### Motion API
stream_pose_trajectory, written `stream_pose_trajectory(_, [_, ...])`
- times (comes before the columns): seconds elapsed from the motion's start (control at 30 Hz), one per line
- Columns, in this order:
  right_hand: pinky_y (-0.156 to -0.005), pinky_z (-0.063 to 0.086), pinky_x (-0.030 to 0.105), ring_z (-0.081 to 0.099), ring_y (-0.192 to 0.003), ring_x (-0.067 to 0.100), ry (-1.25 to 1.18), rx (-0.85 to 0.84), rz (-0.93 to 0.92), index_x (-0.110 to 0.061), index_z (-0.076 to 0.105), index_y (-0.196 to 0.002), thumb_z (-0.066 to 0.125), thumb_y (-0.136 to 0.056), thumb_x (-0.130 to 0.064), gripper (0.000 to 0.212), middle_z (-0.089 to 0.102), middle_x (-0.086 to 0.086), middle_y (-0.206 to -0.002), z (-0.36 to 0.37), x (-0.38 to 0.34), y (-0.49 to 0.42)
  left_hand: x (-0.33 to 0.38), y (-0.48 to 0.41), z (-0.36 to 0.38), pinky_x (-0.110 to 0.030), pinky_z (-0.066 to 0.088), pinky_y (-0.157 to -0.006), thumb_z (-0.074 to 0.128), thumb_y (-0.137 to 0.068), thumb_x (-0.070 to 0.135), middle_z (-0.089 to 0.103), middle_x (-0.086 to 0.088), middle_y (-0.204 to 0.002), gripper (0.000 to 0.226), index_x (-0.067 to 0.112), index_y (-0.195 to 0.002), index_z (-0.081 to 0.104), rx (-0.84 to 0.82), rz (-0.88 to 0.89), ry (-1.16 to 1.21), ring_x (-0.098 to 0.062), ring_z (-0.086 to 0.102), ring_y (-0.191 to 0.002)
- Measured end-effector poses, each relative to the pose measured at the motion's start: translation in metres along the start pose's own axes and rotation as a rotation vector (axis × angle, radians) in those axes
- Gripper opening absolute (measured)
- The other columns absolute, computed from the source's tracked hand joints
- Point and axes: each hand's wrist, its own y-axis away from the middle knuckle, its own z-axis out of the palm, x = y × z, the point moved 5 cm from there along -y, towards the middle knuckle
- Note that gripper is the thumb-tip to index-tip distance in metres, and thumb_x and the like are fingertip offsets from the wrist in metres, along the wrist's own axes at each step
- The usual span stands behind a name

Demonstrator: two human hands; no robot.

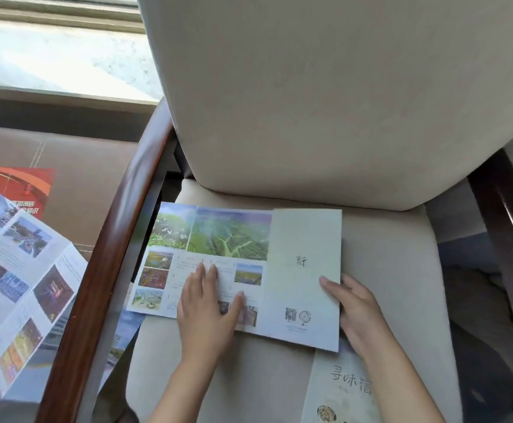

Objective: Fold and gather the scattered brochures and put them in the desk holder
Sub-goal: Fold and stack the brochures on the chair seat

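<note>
A partly unfolded brochure (243,239) with landscape photos and a pale green back panel lies flat on the beige seat of an armchair (386,270). My left hand (207,306) presses flat on its lower middle panels, fingers spread. My right hand (356,309) grips the right edge of the green panel, thumb on top, fingers underneath. A folded cream brochure (340,389) with dark lettering lies on the seat below it, partly under my right arm. No desk holder is in view.
Beyond the dark wooden armrest (105,254) at left, a long unfolded photo brochure (20,288) and a red leaflet (26,187) lie on a brown surface. Another sheet (123,334) pokes out under the armrest. The chair back (325,87) rises behind. A second armrest (511,215) stands at right.
</note>
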Motion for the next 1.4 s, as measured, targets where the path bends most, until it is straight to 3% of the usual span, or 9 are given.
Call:
stream_pose_trajectory(0.13, [-0.065, 0.054, 0.031, 0.070, -0.068, 0.017, 0.298, 0.282, -0.063, -0.005, 0.063, -0.101, 0.062, -0.085, 0.003, 0.018, 0.074, 0.010, -0.088, -0.018, 0.001, -0.002, 0.001, 0.003, 0.008, -0.042, 0.012, -0.120, 0.058, -0.085, 0.051, 0.005, 0.002, -0.162, 0.084, 0.023, -0.151, 0.015, -0.002, 0.006, -0.089, -0.019, 0.005, -0.149])
stream_pose_trajectory(0.27, [-0.083, 0.055, 0.040, 0.070, -0.094, 0.031, 0.041, 0.031, 0.135, -0.005, 0.063, -0.114, 0.067, -0.082, -0.004, 0.032, 0.073, 0.015, -0.105, 0.001, 0.010, -0.011, 0.005, 0.003, 0.011, -0.042, 0.013, -0.120, 0.054, -0.089, 0.046, 0.013, 0.008, -0.161, 0.071, 0.025, -0.150, 0.024, 0.021, 0.017, -0.024, -0.016, 0.008, -0.148])
stream_pose_trajectory(0.53, [-0.080, 0.059, 0.041, 0.068, -0.105, 0.032, -0.254, -0.335, 0.358, -0.007, 0.072, -0.110, 0.053, -0.083, -0.018, 0.035, 0.068, 0.018, -0.119, 0.002, 0.018, 0.004, 0.008, 0.005, 0.003, -0.039, 0.025, -0.115, 0.050, -0.092, 0.045, 0.033, 0.017, -0.152, 0.056, 0.032, -0.144, 0.036, -0.026, 0.091, 0.054, -0.011, 0.026, -0.142])
stream_pose_trajectory(0.73, [-0.081, 0.058, 0.039, 0.068, -0.105, 0.032, -0.189, -0.258, 0.185, -0.007, 0.065, -0.117, 0.062, -0.081, -0.015, 0.038, 0.069, 0.017, -0.116, 0.015, 0.019, 0.000, 0.025, 0.019, 0.011, -0.036, 0.034, -0.112, 0.050, -0.093, 0.044, 0.046, 0.013, -0.143, 0.052, 0.030, -0.142, 0.041, -0.153, 0.182, 0.282, -0.007, 0.040, -0.133])
stream_pose_trajectory(0.83, [-0.079, 0.057, 0.030, 0.072, -0.096, 0.021, 0.012, -0.074, -0.020, -0.010, 0.065, -0.113, 0.065, -0.086, -0.013, 0.027, 0.074, 0.008, -0.107, 0.027, 0.020, -0.006, 0.023, 0.015, 0.011, -0.033, 0.043, -0.104, 0.032, -0.098, 0.051, 0.061, 0.012, -0.130, 0.047, 0.028, -0.129, 0.058, -0.252, 0.023, 0.633, -0.003, 0.054, -0.123])
stream_pose_trajectory(0.93, [-0.065, 0.055, 0.015, 0.072, -0.082, 0.008, 0.234, 0.084, -0.129, -0.008, 0.065, -0.109, 0.070, -0.085, -0.011, 0.025, 0.074, 0.005, -0.105, 0.036, 0.022, -0.016, 0.003, 0.004, 0.000, -0.026, 0.048, -0.084, 0.023, -0.101, 0.046, 0.072, 0.001, -0.110, 0.052, 0.021, -0.110, 0.068, -0.106, -0.274, 0.862, -0.004, 0.067, -0.098])
stream_pose_trajectory(1.07, [-0.076, 0.058, 0.031, 0.070, -0.084, 0.014, 0.383, 0.120, -0.176, -0.010, 0.059, -0.107, 0.073, -0.080, -0.009, 0.030, 0.073, 0.006, -0.104, 0.058, 0.019, -0.025, -0.028, -0.006, -0.029, -0.051, 0.039, -0.103, 0.036, -0.099, 0.041, 0.059, -0.008, -0.121, 0.038, 0.016, -0.115, 0.060, 0.236, -0.317, 0.451, -0.028, 0.051, -0.117])
stream_pose_trajectory(1.17, [-0.062, 0.047, 0.012, 0.062, -0.070, -0.004, 0.590, 0.114, -0.245, -0.019, 0.051, -0.117, 0.077, -0.076, -0.020, 0.048, 0.066, -0.010, -0.089, 0.087, 0.017, -0.024, -0.040, -0.011, -0.033, -0.049, 0.031, -0.109, 0.043, -0.094, 0.049, 0.045, -0.013, -0.135, 0.053, 0.011, -0.130, 0.048, 0.206, -0.399, 0.383, -0.031, 0.038, -0.127])
stream_pose_trajectory(1.4, [-0.101, 0.040, 0.033, 0.048, -0.119, 0.022, 1.044, 0.147, -0.311, -0.021, 0.042, -0.134, 0.071, -0.079, -0.025, 0.062, 0.050, 0.002, -0.128, 0.133, 0.042, -0.018, -0.045, -0.024, -0.031, -0.046, 0.045, -0.096, 0.043, -0.094, 0.049, 0.057, -0.020, -0.119, 0.053, 0.001, -0.112, 0.058, 0.135, -0.446, 0.593, -0.035, 0.056, -0.103])
